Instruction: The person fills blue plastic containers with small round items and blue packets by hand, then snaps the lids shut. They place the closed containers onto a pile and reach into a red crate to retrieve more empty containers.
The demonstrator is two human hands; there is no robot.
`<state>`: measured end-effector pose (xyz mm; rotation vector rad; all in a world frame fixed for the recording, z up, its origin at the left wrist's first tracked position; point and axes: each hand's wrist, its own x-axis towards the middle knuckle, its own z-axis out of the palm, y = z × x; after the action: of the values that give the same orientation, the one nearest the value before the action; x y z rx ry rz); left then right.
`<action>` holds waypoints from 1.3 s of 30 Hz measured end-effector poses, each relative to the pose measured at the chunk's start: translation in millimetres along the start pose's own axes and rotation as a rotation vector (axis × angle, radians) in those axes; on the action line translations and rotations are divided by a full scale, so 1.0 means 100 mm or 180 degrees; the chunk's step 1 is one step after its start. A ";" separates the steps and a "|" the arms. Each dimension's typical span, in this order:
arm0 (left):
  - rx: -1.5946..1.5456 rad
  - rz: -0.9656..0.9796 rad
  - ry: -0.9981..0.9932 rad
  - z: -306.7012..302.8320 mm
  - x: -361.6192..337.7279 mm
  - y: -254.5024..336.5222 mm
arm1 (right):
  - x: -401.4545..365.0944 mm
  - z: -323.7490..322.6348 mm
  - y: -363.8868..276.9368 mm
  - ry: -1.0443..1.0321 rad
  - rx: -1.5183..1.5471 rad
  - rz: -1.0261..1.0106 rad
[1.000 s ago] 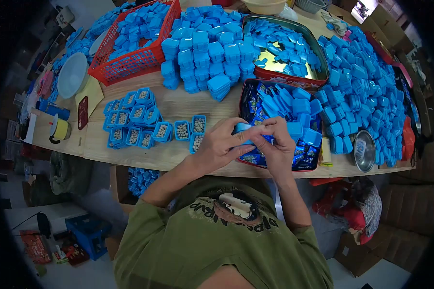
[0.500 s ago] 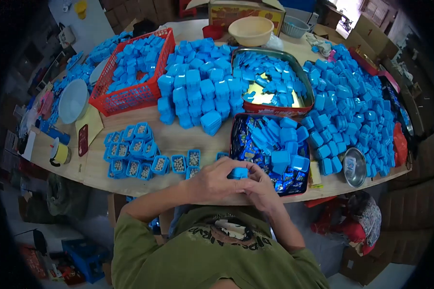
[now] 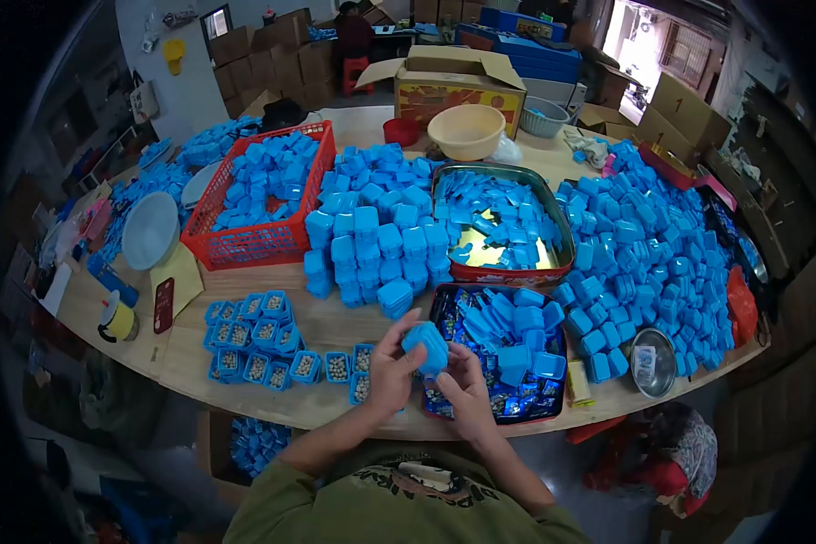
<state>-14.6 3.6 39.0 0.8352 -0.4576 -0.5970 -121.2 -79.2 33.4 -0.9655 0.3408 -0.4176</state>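
Observation:
My left hand [image 3: 393,370] grips a small blue plastic box [image 3: 427,344], thumb on the near side and fingers behind it. The box is tilted, held above the near edge of the table. My right hand [image 3: 466,392] is closed at the box's lower right side, its fingertips against it. Just beyond my right hand lies a tray [image 3: 562,399] of dark blue shiny packets [image 3: 526,399] with blue lids and boxes on top. Left of my left hand stand several open blue boxes [image 3: 305,366] filled with small pale round pieces.
Stacked blue boxes [image 3: 372,245] stand at the middle, beside a red basket [image 3: 254,247] and a tin tray [image 3: 567,263] of flat blue pieces. A large heap of blue boxes [image 3: 653,263] covers the right. A metal bowl [image 3: 655,385] sits near the front edge. A cardboard carton [image 3: 462,100] stands behind.
My hands have lifted the blue box and tilted it, bringing more of it into sight. The camera view has also tipped upward, showing more of the room behind.

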 end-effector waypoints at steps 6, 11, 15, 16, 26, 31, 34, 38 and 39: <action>-0.0574 -0.0431 0.0154 -0.01 -0.10 -0.15 | 0.02 -0.07 -0.04 0.0308 -0.0215 -0.0443; 0.2273 -0.0711 -0.1478 -0.28 0.07 0.38 | -0.05 -0.19 -0.39 -0.0785 -0.3058 -0.1014; 0.2717 -0.0676 -0.1751 -0.29 0.10 0.40 | -0.08 0.00 -0.34 -0.0580 -0.2750 -0.0782; 0.2729 -0.0654 -0.1749 -0.26 0.08 0.42 | -0.08 0.00 -0.27 -0.0294 -0.2094 -0.0655; 0.3199 0.0371 -0.1230 0.02 -0.14 0.32 | -0.10 -0.01 -0.29 0.0553 -0.3507 -0.2654; 0.3184 0.0475 -0.1310 0.08 -0.16 0.37 | -0.08 -0.05 -0.28 0.0450 -0.3206 -0.2765; 0.3314 0.0878 -0.1569 0.06 -0.15 0.35 | -0.07 -0.18 -0.22 0.0302 -0.2115 -0.1988; 0.3735 0.1834 -0.2134 -0.01 -0.10 0.35 | -0.12 -0.25 -0.27 -0.0093 -0.0809 -0.0656; 0.3705 0.1938 -0.2270 -0.03 -0.10 0.35 | -0.13 -0.27 -0.25 -0.0096 -0.0810 -0.0650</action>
<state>-9.5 29.6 63.7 1.4705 -1.7376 0.0327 -149.4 -105.2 41.8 -1.2600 0.2724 -0.5540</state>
